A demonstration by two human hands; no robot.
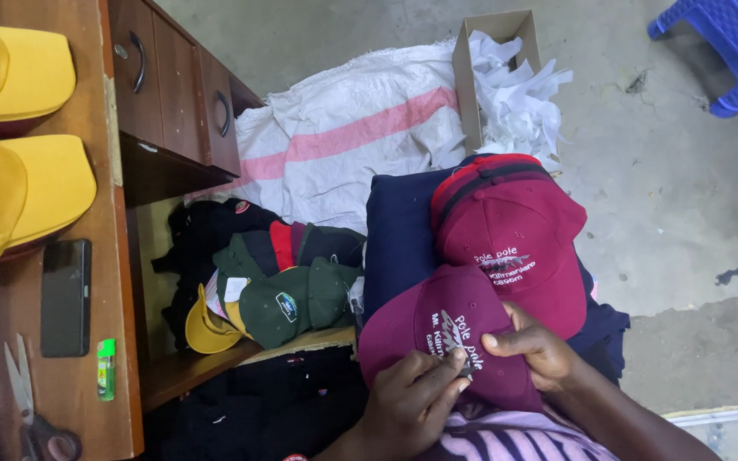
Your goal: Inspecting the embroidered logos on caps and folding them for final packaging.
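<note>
Striped fabric at the bottom edge of the view lies closest to the camera, just below the maroon cap (437, 337) that serves as landmark. Left hand (407, 401) pinches at the embroidered white lettering on the cap's front panel, fingertips closed on what appears to be a small thread or tool, too small to identify. Right hand (535, 346) grips the cap's right side, thumb pressed on the panel, steadying it on the lap. A second maroon cap (514, 243) with matching embroidery rests directly beyond the landmark cap, on dark navy cloth (399, 230). Left of the landmark cap, a heap of green, black and yellow caps (275, 273) fills an open shelf under the bench (87, 213). On the bench, well left of the cap, lie yellow caps (19, 137), a dark phone (66, 294), a green lighter (107, 369) and scissors (27, 410). Beyond the caps, a white sack with a pink stripe (360, 128) and a cardboard box of white scraps (506, 77) sit on the floor. Judged from this arrangement, finishing work on the held cap's embroidery is under way; the second cap may be finished or waiting, which cannot be told, and the heap looks unsorted.
</note>
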